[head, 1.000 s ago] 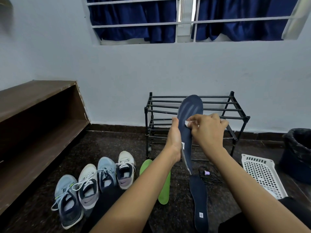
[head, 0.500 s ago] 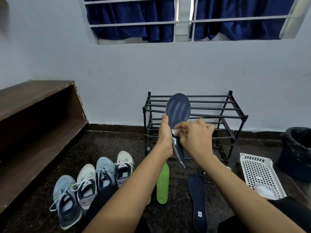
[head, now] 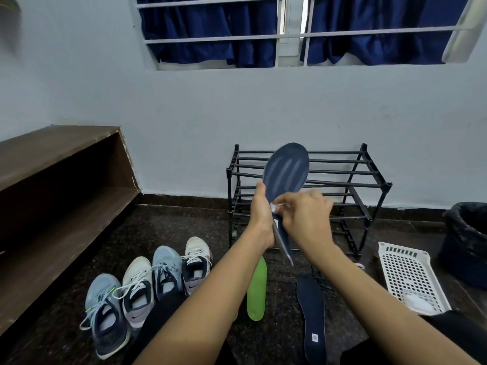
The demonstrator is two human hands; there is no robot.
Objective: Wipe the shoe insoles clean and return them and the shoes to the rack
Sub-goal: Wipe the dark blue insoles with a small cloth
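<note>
My left hand (head: 261, 214) grips a dark navy insole (head: 286, 172) by its middle and holds it upright in front of the black shoe rack (head: 369, 180). My right hand (head: 305, 214) pinches a small white wipe (head: 276, 206) against the insole's face. On the floor lie a green insole (head: 257, 291) and a second navy insole (head: 312, 317). Several sneakers (head: 147, 288), pale blue and white, stand in a row at the lower left.
A white perforated basket (head: 411, 275) with a white cloth in it sits on the floor at the right. Beside it stands a bin lined with a black bag (head: 466, 241). A brown wooden shelf unit (head: 52, 185) runs along the left wall. The floor is dark speckled stone.
Both hands and the held insole have shifted left and slightly down. My right hand with the wipe has slid down the insole toward its middle.
</note>
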